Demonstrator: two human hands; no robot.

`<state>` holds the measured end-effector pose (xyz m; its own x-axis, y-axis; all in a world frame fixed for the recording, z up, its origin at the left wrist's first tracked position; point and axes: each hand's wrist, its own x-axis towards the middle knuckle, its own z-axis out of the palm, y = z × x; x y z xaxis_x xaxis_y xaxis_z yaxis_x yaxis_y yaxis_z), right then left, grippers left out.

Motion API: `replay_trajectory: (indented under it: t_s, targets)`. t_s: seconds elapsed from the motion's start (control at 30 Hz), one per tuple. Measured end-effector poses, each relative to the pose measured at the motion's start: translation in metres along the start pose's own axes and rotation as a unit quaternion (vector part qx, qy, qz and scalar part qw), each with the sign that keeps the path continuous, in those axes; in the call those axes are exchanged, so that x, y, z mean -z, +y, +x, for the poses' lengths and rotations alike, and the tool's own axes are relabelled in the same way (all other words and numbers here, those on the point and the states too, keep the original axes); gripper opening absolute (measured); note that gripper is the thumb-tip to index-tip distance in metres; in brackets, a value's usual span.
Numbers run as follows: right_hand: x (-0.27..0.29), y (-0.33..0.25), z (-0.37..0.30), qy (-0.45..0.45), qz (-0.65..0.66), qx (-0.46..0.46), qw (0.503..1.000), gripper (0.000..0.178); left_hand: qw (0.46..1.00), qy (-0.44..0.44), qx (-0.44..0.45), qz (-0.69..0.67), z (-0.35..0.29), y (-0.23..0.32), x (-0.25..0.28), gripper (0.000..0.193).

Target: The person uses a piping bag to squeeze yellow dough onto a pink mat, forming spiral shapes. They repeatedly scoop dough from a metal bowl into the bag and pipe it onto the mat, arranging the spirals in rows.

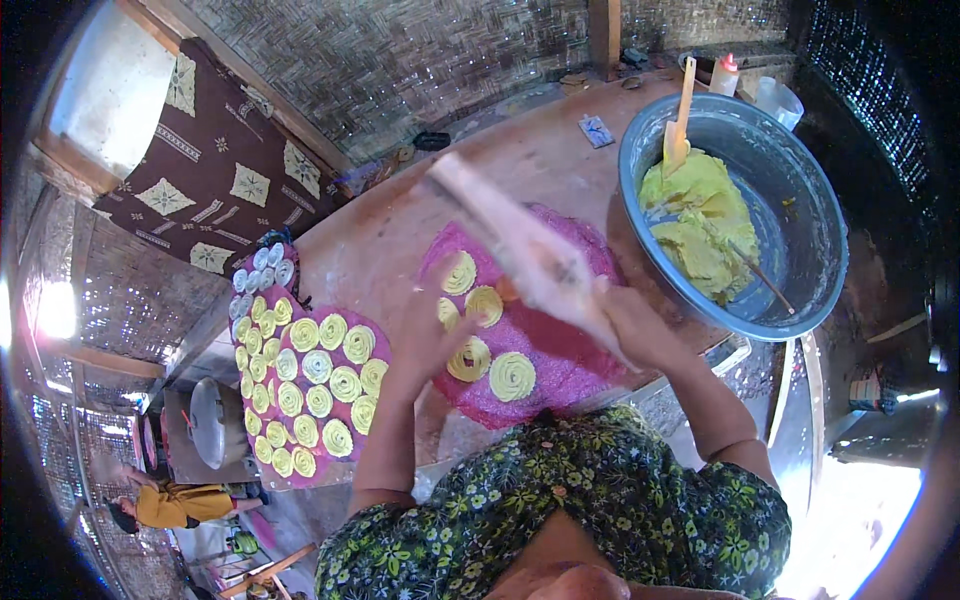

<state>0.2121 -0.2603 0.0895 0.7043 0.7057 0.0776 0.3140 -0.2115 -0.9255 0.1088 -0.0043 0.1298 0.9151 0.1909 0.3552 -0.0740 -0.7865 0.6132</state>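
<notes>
Fingers of right hand (625,318) gripping pale press (520,245), left hand (435,320) spread over pink mat (580,370)

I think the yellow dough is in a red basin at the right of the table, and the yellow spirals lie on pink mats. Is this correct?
Not quite: the basin is blue, not red, as the head view shows. The rest stands: the yellow dough sits inside it at the right of the table, and the yellow spirals lie on pink mats.
</notes>
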Motion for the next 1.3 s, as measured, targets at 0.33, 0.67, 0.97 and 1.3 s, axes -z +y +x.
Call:
replay_trajectory:
  t_s: [0.33,0.67,0.97,1.3]
  targets:
    - [0.023,-0.106,-0.013,-0.117,-0.265,0.152,0.945,0.049,0.945,-0.234,0.033,-0.225,-0.057,-0.004,0.001,0.040]
    - [0.028,-0.120,0.025,-0.007,-0.121,0.463,0.878,0.035,0.909,-0.323,-0.151,-0.215,0.004,0.082,-0.023,0.041]
    - [0.029,-0.192,-0.012,-0.097,-0.088,0.372,0.919,0.037,0.883,-0.360,-0.190,-0.232,0.021,0.103,0.009,0.043]
    - [0.125,-0.157,0.013,0.530,0.411,0.357,0.650,0.015,0.771,0.064,-0.030,-0.633,0.044,0.020,0.000,0.036]
